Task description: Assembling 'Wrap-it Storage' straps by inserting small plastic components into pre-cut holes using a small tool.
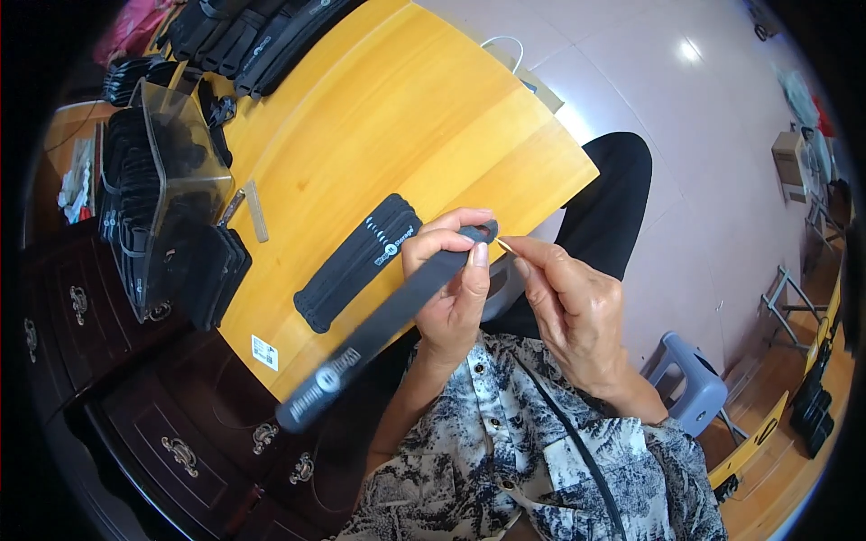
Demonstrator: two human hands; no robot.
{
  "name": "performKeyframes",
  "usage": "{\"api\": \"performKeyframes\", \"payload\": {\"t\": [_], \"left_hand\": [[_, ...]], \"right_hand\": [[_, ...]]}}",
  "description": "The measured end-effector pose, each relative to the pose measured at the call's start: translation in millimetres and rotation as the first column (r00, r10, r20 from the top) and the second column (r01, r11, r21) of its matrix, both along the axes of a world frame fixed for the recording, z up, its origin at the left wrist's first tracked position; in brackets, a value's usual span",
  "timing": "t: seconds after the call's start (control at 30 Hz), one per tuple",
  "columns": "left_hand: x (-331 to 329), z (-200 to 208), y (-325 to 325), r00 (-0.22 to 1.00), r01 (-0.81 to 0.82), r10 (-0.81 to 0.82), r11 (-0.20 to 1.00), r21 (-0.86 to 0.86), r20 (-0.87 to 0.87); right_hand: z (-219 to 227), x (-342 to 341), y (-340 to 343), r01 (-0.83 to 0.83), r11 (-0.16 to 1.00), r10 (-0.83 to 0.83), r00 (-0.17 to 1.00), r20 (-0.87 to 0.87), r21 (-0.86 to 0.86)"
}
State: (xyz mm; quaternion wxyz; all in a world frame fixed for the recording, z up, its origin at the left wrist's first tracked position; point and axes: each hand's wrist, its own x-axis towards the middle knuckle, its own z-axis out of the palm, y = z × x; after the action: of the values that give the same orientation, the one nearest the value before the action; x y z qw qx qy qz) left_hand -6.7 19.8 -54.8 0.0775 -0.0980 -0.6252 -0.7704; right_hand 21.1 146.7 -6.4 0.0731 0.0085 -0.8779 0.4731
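Note:
My left hand (448, 302) is closed around a long black strap (383, 325) near its upper end. That end forms a small loop between my thumb and fingers, while the other end hangs down to the lower left. In my right hand (577, 311), thumb and forefinger pinch a thin golden pointed piece (504, 244) close beside the loop. Most of this piece is hidden by my fingers, so its kind cannot be made out. Left of my left hand, a neat stack of black straps (352, 266) with white print lies on the yellow wooden table (388, 108).
A clear plastic bin (198, 185) with black straps stands at the table's left. More black straps (262, 50) are piled at the far left. Dark wooden drawers (212, 410) sit below the table's left edge. A blue-grey stool (695, 388) stands at the right.

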Motion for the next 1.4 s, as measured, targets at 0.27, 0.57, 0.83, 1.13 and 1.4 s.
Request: {"api": "performKeyframes", "payload": {"t": [0.27, 0.57, 0.83, 1.13, 1.4], "left_hand": [[-7.1, -0.5, -11.0, 0.998, 0.029, -0.040, 0.972, -0.232, -0.044], [-8.0, 5.8, -17.6, 0.961, -0.079, -0.022, 0.933, -0.350, -0.277], [-4.4, 0.9, -21.6, 0.956, -0.038, -0.055, 0.950, -0.308, -0.288], [-7.9, 5.9, -26.7, 0.960, 0.002, -0.078, 0.963, -0.268, -0.270], [-14.6, 7.8, -28.7, 0.981, 0.047, -0.101, 0.952, -0.302, -0.167]], "right_hand": [[0.1, -3.2, 2.5, 0.035, 0.992, -0.027, 0.997, 0.068, -0.124], [15.3, -5.4, 7.1, -0.029, 0.998, 0.034, 0.995, 0.097, -0.053], [9.4, -3.8, 4.6, -0.026, 0.997, 0.029, 0.999, -0.032, 0.079], [-9.7, -11.7, 13.1, -0.049, 0.853, 0.173, 0.966, 0.193, -0.520], [-25.8, -15.0, 11.8, -0.095, 0.994, 0.084, 0.979, -0.185, -0.053]]}}
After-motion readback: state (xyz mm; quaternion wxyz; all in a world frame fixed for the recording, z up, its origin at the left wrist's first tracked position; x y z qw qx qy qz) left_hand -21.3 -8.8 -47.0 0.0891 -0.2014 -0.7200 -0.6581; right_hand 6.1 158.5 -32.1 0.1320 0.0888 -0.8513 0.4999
